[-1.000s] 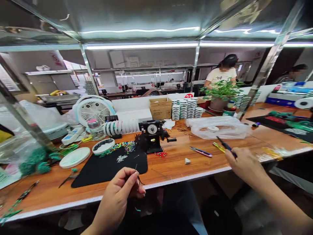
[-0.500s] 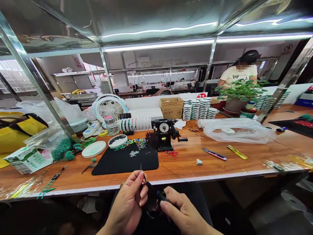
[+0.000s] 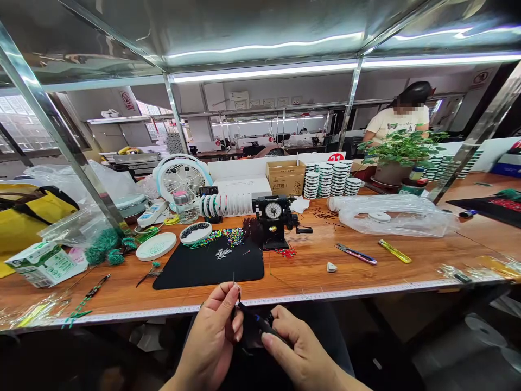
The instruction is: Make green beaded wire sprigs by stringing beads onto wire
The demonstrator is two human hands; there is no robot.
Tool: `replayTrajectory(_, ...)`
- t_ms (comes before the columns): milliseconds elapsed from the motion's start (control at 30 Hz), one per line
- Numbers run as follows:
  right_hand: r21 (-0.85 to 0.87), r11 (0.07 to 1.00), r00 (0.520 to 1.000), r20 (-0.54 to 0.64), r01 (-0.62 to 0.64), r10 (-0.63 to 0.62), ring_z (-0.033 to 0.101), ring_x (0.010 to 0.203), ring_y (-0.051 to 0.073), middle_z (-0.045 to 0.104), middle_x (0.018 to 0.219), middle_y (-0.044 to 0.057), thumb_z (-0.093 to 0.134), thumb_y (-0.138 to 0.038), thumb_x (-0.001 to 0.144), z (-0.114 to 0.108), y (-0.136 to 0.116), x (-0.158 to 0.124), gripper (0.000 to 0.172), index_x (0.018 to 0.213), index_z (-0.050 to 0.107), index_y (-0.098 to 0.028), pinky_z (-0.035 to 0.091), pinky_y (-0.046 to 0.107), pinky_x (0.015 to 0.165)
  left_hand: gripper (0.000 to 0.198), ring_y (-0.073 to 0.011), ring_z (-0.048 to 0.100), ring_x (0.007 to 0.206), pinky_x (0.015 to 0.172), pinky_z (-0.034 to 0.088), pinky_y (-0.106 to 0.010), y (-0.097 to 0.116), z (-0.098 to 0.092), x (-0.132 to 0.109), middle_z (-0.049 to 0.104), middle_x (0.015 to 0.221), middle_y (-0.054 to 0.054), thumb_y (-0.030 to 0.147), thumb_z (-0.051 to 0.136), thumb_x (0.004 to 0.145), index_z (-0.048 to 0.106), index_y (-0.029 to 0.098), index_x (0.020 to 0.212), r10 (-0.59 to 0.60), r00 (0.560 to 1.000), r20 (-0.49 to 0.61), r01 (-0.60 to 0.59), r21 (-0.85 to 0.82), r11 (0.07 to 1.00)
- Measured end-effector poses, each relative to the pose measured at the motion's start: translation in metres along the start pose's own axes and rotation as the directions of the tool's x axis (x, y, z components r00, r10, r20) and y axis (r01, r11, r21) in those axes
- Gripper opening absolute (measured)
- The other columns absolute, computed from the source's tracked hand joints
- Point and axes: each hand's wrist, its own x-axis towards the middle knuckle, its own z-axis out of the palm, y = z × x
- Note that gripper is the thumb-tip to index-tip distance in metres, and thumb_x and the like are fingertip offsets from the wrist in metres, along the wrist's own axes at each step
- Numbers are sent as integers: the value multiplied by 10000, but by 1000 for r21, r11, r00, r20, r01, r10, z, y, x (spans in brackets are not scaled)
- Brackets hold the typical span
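The left hand [image 3: 209, 339] pinches a thin upright wire [image 3: 234, 282] between thumb and fingertips, just on the near side of the wooden table [image 3: 317, 271]. The right hand [image 3: 301, 350] clenches a dark, blue-banded tool [image 3: 260, 320] close beside it, the tool's tip hidden. Beyond, multicoloured beads [image 3: 228, 236] lie heaped along the far edge of a black mat [image 3: 207, 274]; green twisted bundles [image 3: 106, 247] sit far left, and white spools [image 3: 328, 179] stand stacked far right.

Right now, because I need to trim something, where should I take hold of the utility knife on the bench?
Grip the blue-and-pink handle of the utility knife midway, coming from the near side: it lies flat and slanted on the wooden workbench, metal end pointing left.
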Motion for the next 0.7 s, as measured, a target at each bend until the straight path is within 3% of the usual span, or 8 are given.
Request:
replayTrajectory(200,-35,997,958,-282,-67,55,518,809,168,515,831,31,585,-310,813,1,-5,7,164,739,622,-168,404,275,744,190,-45,385,435,402,333,-145,-6,1,1,473,537,70,333,641,774,543,188,847,62,998,-14,-59,138,989)
replayTrajectory(367,94,994,984,-162,-54,69,541,821,167,530,831,20,602,-291,806,6,-12,21,153,718,654,-177,413,285,774,175,-38,392,405,411,354,-141,-8,5,-1,491,500,73,324,626,789,555,188,872,26,999,41,-31,137,990)
replayTrajectory(433,131,990,987,-143,-55,74,540,808,166,536,812,20,598,-303,808,8,-12,23,184,688,634,-168,419,282,755,163,-33,421,426,419,371,-140,-6,4,-2,546,574,53,307,626,792,567,179,874,21,998,59,-28,120,992)
replayTrajectory(533,104,994,979,-199,-34,54,532,803,164,532,820,25,593,-306,812,8,-8,23,180,707,618,-163,417,281,750,146,-68,546,556,426,399,-145,-1,2,-3,620,764,-1,278,637,784,575,170,858,-15,998,68,9,91,996)
replayTrajectory(700,-6,999,944,-329,37,-37,510,811,159,519,849,33,532,-342,854,2,-8,15,194,792,606,-173,401,276,758,148,-184,648,852,468,448,-156,5,-1,-1,655,854,-44,230,668,758,572,182,860,-26,1000,-16,27,41,999)
